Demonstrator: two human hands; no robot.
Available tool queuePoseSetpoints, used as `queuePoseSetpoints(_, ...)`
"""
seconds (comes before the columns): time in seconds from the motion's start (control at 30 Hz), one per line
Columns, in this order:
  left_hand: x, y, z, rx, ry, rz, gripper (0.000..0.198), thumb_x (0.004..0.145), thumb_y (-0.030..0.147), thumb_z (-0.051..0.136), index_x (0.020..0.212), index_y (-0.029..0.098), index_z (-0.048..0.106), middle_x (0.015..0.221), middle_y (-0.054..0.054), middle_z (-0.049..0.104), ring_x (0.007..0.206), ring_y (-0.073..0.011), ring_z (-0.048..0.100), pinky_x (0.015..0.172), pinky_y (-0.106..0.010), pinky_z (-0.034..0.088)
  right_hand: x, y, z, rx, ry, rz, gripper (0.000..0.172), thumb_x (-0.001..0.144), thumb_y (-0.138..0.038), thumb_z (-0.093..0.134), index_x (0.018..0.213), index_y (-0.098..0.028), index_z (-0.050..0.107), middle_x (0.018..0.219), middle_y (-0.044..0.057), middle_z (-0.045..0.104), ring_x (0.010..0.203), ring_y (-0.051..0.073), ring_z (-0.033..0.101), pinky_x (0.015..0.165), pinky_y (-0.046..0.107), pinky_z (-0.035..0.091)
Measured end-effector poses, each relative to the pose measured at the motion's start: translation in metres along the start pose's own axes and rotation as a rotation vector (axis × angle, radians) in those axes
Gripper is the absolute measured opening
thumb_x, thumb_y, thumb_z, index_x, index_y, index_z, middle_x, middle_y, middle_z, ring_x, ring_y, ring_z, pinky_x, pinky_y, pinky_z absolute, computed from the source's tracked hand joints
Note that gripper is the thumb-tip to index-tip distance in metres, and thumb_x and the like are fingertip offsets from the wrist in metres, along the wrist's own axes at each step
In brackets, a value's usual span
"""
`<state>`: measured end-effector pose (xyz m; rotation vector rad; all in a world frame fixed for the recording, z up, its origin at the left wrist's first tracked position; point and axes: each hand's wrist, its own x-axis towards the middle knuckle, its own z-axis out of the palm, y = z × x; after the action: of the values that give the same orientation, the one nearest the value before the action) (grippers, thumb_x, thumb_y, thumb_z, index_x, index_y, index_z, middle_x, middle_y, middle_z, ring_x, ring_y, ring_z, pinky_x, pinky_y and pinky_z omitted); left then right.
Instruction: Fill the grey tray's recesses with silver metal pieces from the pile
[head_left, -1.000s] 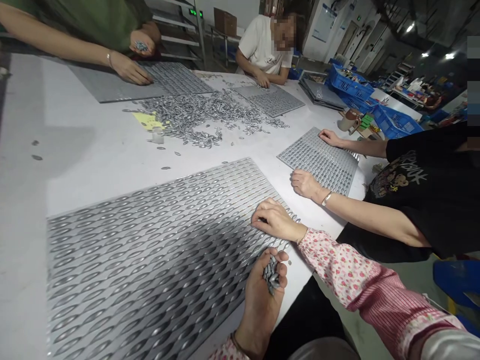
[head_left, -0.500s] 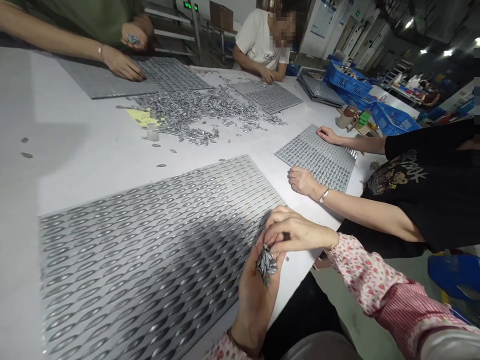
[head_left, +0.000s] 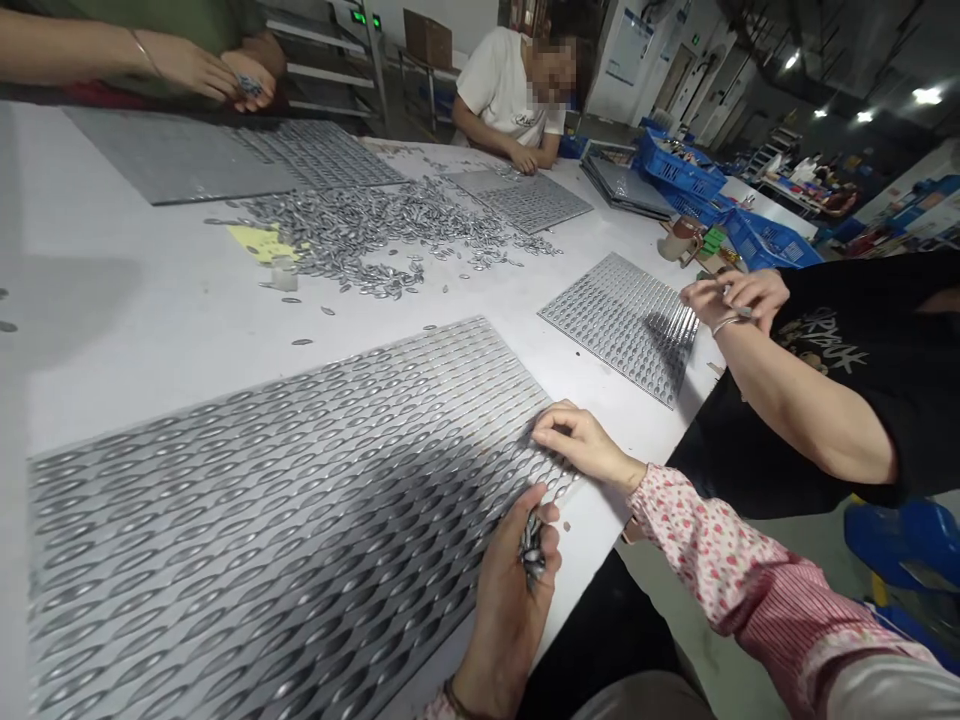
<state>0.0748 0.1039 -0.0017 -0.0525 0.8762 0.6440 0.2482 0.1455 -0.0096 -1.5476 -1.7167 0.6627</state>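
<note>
A large grey board (head_left: 480, 345) lies before me, covered with rows of small, silvery, spindle-shaped pieces. In my left hand (head_left: 502, 600), cupped at the board's near right edge, is a cluster of loose spindle-shaped metal pieces (head_left: 532, 550); the fingers curl round them. My right hand (head_left: 581, 440) is above the far right part of the board, its thumb and fingertips drawn together in a pinch close to the surface. Whether a piece sits between those fingertips is hidden.
A heap of loose metal pieces (head_left: 360, 230) spreads across the white table (head_left: 187, 340), beside a yellow paper (head_left: 262, 243). Co-workers sit around it with their own boards, one board (head_left: 615, 330) close on my right. Blue crates (head_left: 765, 238) and a mug (head_left: 677, 240) stand at the far right.
My right hand has moved off the pieces in my left palm to the board's right edge. My left fingers have curled further. The co-worker on my right has lifted both hands off their board.
</note>
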Motion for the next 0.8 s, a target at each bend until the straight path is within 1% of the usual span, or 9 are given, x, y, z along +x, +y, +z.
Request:
queuePoseSetpoints(0.07,0.001,0.001,-0.002,-0.014,-0.021,-0.033,0.011,0.082,0.018,0.065,0.092,0.014,0.068,0.07,0.0,0.062,0.04,0.0012,0.039,0.036,-0.008,0.033,0.009,0.011,0.003,-0.1,0.0,0.052,0.036,0.09,-0.049,0.055,0.077,-0.017,0.067,0.078,0.004,0.065,0.081,0.016,0.055,0.086,0.033,0.039)
queuePoseSetpoints(0.13,0.003,0.002,-0.004,-0.05,-0.056,-0.055,0.006,0.083,0.019,0.063,0.086,0.015,0.067,0.068,0.002,0.059,0.037,0.0016,0.032,0.033,-0.009,0.028,0.014,0.018,0.007,-0.212,-0.032,0.072,0.032,0.09,-0.045,0.057,0.078,-0.017,0.068,0.079,0.003,0.065,0.083,0.015,0.053,0.088,0.033,0.035)
queuePoseSetpoints(0.27,0.003,0.004,-0.003,-0.044,0.013,-0.051,0.013,0.08,0.015,0.063,0.092,0.016,0.07,0.074,-0.001,0.062,0.05,-0.0028,0.051,0.046,-0.011,0.044,0.017,0.018,0.013,-0.381,-0.04,0.109,0.028,0.09,-0.042,0.059,0.08,-0.018,0.068,0.084,0.003,0.065,0.09,0.017,0.049,0.084,0.033,0.031)
queuePoseSetpoints(0.37,-0.001,0.005,0.001,-0.031,0.007,-0.021,0.017,0.079,0.013,0.063,0.093,0.015,0.073,0.077,-0.003,0.065,0.059,-0.0061,0.059,0.05,-0.013,0.048,0.016,0.018,0.014,-0.454,-0.005,0.12,0.028,0.089,-0.043,0.06,0.079,-0.018,0.067,0.087,0.004,0.064,0.093,0.019,0.047,0.083,0.033,0.03)
queuePoseSetpoints(0.47,-0.004,0.004,0.003,-0.041,-0.024,0.022,0.021,0.081,0.013,0.061,0.096,0.017,0.074,0.094,-0.008,0.071,0.084,-0.0138,0.068,0.069,-0.02,0.055,0.014,0.018,0.013,-0.443,0.035,0.135,0.027,0.087,-0.044,0.063,0.079,-0.018,0.066,0.086,0.005,0.063,0.093,0.02,0.047,0.083,0.034,0.031)
queuePoseSetpoints(0.57,-0.002,0.003,0.001,-0.084,-0.099,0.027,0.024,0.086,0.022,0.058,0.104,0.018,0.073,0.116,-0.014,0.069,0.111,-0.0222,0.062,0.089,-0.032,0.054,0.01,0.008,0.008,-0.302,0.07,0.082,0.025,0.088,-0.042,0.062,0.08,-0.018,0.066,0.085,0.005,0.063,0.09,0.019,0.05,0.085,0.035,0.036)
queuePoseSetpoints(0.67,0.003,0.002,-0.003,-0.137,-0.15,0.043,0.027,0.091,0.03,0.053,0.105,0.017,0.072,0.123,-0.013,0.066,0.12,-0.0242,0.057,0.096,-0.036,0.051,0.001,-0.013,-0.002,-0.115,-0.127,-0.107,0.025,0.089,-0.041,0.06,0.082,-0.019,0.068,0.086,0.005,0.064,0.088,0.018,0.053,0.087,0.034,0.04)
queuePoseSetpoints(0.73,0.005,0.001,-0.004,-0.147,-0.161,0.066,0.028,0.092,0.031,0.049,0.102,0.02,0.073,0.121,-0.01,0.067,0.121,-0.0231,0.056,0.096,-0.035,0.05,-0.004,-0.026,-0.009,-0.109,-0.333,-0.24,0.023,0.088,-0.041,0.062,0.087,-0.019,0.069,0.09,0.005,0.064,0.092,0.018,0.053,0.09,0.033,0.041)
queuePoseSetpoints(0.8,0.006,0.001,-0.005,-0.105,-0.164,0.094,0.026,0.092,0.032,0.05,0.099,0.022,0.073,0.117,-0.008,0.069,0.119,-0.022,0.056,0.095,-0.033,0.051,-0.008,-0.034,-0.014,-0.161,-0.465,-0.308,0.022,0.087,-0.04,0.064,0.091,-0.019,0.069,0.093,0.006,0.063,0.095,0.018,0.052,0.091,0.033,0.04)
